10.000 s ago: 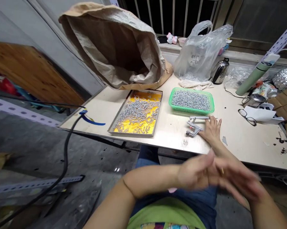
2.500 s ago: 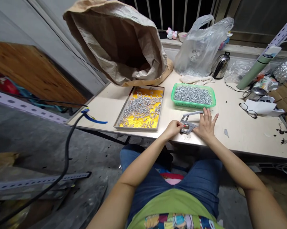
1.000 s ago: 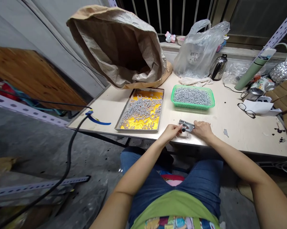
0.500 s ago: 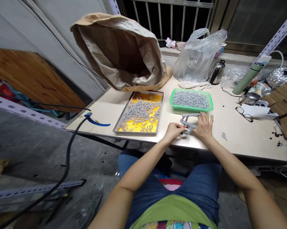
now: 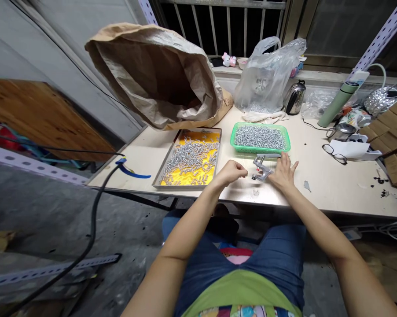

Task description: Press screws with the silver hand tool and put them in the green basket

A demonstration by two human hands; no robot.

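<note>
My right hand (image 5: 282,174) grips the grey spring-loaded metal pliers (image 5: 264,171) by the handle end, close to the table's front edge. Their jaws point left, with a small red part by the spring. To the left of the jaws and apart from them is my left hand (image 5: 230,173), fingertips pinched together; whatever they hold is too small to make out. Just behind the pliers sits a green plastic basket (image 5: 260,150) full of small silvery screw-like pieces (image 5: 260,136). Left of my left hand lies a shallow tray (image 5: 181,187) with a yellow lining and more such pieces (image 5: 192,155) scattered over it.
A large open paper sack (image 5: 145,75) leans behind the tray. Farther back stand a clear plastic bag (image 5: 258,83), a steel kettle (image 5: 294,97) and a green bottle (image 5: 338,105). Eyeglasses (image 5: 334,154) and cardboard boxes (image 5: 395,141) are at the right. A blue-tipped black hose (image 5: 96,207) hangs at the left.
My left hand has drawn back leftward from the pliers' jaws, still pinched. The right hand stays on the pliers. The whole view has shifted slightly.
</note>
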